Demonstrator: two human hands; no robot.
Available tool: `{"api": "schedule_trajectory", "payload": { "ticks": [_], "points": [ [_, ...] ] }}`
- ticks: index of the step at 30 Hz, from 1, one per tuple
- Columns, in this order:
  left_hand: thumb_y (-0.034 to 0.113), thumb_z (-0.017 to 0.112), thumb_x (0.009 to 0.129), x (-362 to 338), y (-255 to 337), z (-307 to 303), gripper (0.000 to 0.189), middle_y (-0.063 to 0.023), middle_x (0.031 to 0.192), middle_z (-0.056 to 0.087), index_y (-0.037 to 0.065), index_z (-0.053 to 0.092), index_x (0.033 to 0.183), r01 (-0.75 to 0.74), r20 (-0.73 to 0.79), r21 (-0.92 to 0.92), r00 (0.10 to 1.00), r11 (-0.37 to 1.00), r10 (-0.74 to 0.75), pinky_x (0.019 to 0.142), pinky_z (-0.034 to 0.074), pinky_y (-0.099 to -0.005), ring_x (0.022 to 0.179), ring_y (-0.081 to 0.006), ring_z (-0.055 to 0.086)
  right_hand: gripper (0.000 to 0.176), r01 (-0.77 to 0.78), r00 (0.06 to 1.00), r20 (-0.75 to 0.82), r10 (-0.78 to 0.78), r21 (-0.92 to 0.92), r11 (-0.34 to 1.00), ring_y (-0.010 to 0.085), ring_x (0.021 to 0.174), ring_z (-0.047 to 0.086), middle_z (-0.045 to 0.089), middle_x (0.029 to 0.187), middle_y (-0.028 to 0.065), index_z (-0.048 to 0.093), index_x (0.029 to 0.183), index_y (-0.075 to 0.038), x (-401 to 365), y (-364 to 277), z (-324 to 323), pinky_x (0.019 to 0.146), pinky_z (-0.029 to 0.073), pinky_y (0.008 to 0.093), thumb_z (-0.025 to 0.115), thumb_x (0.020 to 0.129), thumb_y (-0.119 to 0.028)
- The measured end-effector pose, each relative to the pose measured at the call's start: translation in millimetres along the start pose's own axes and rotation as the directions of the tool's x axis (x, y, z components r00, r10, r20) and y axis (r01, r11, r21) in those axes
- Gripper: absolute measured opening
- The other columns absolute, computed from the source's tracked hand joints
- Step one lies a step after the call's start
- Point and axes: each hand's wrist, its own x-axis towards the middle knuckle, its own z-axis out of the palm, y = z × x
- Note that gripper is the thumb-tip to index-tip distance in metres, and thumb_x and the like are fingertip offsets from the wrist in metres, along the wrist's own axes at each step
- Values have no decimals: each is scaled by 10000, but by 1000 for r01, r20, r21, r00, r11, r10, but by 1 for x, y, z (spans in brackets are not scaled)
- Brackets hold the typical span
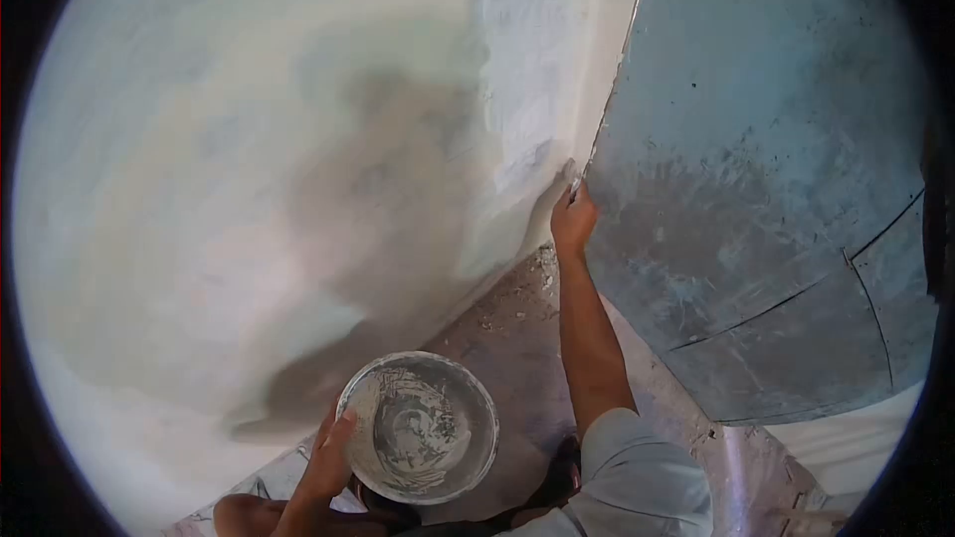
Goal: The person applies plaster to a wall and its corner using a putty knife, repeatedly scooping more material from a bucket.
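Observation:
My left hand [330,452] grips the left rim of a round metal bowl [484,408], thumb over the edge. Pale putty [364,428] lies along the bowl's left inside wall, and more is smeared over its bottom. My right hand [574,224] is closed around a small putty knife [574,187], its tip against the wall beside the grey-blue panel's edge. Most of the knife's handle is hidden in my fist. A whiter plastered strip [527,60] runs up the wall just left of the knife.
A large pale wall [199,189] fills the left side. The scuffed grey-blue panel [756,189] stands at right, with dark cracks or seams low down. Crumbs of debris [546,264] lie on the floor [497,338] at the wall's foot. My shoe [563,467] shows below.

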Motion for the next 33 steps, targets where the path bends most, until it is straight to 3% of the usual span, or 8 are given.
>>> {"api": "schedule_trajectory", "payload": {
  "ticks": [3,8,12,14,17,24,27,33],
  "points": [
    [283,395,1040,-1,-2,1,491,-132,1340,524,10,391,1448,115,-55,-72,991,991,-119,1064,360,-336,1243,-208,472,451,-107,987,115,114,-66,992,442,927,671,671,1048,303,594,1243,82,-7,-6,5,819,536,473,589,803,-17],
    [313,404,1035,0,-6,-2,517,-132,1337,526,3,388,1448,58,-28,-78,998,995,-61,1056,367,-333,1231,-211,483,464,66,998,22,-65,-48,997,449,826,667,662,943,315,596,1254,60,-13,-5,23,750,531,489,581,799,-29],
    [341,419,1027,3,-9,-2,541,-133,1336,526,2,387,1447,2,-6,-53,1000,999,-3,1047,372,-329,1222,-213,487,531,-42,968,243,68,-114,993,434,787,673,669,927,311,551,1318,70,-32,-32,11,726,539,469,572,803,-61],
    [341,419,1027,1,-3,2,540,-135,1336,525,3,387,1447,17,-2,-59,1000,998,-17,1048,371,-332,1222,-213,485,492,-25,986,164,25,1,1000,449,765,655,650,837,313,573,1288,69,-58,-51,11,708,512,494,598,820,-81],
    [336,418,1028,2,-1,1,533,-137,1333,526,7,388,1447,48,-1,-69,999,996,-49,1049,370,-336,1221,-213,482,544,-16,973,231,10,23,1000,433,919,673,643,1128,318,508,1327,117,-99,-76,12,839,542,451,579,802,-8],
    [298,406,1034,4,6,-1,504,-132,1334,530,16,388,1452,38,13,-39,999,999,-37,1056,360,-335,1223,-211,480,516,165,959,199,-203,192,967,435,890,655,665,1060,271,539,1345,22,-161,-109,-29,770,523,455,611,841,-60],
    [298,406,1034,1,11,-2,502,-132,1340,531,14,396,1448,46,20,-19,999,999,-46,1064,351,-335,1229,-210,477,234,-160,979,155,135,162,974,426,758,649,659,882,265,638,1063,45,-111,-99,-43,652,490,463,593,872,-82],
    [283,396,1035,3,6,-5,490,-132,1343,534,11,408,1442,69,9,6,998,998,-69,1073,340,-331,1239,-204,471,178,-50,996,73,49,13,999,491,713,612,620,743,281,641,928,57,-18,-13,-9,629,470,512,583,848,-92]
  ]
}}
